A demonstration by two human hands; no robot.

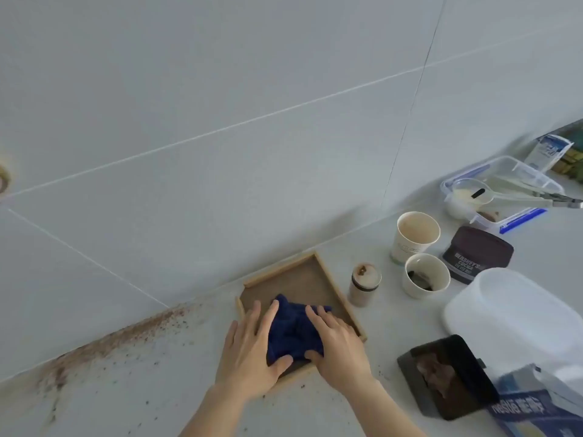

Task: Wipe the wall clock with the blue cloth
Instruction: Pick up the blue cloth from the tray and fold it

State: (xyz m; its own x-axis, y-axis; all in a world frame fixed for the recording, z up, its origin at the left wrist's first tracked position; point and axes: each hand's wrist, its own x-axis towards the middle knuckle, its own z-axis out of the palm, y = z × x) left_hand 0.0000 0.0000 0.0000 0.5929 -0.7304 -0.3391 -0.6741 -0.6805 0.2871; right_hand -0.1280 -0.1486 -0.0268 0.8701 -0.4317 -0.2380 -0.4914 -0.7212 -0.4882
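Observation:
The blue cloth [290,329] lies bunched in a shallow wooden tray [293,280] on the white counter, against the tiled wall. My left hand [249,348] rests on the cloth's left side, with the thumb tucked under its near edge. My right hand [340,345] covers the cloth's right side, fingers flat on top and the thumb pressing the near edge. On the wall at the far left edge, only a sliver of a round gold-rimmed thing [3,181] shows. I cannot tell if it is the wall clock.
Right of the tray stand a small jar [364,285], two paper cups [416,234], a cocoa tin [476,255], a white tub [511,310], a black dish [448,373] and a clear box of utensils [501,190]. Brown stains [104,345] run along the wall joint to the left.

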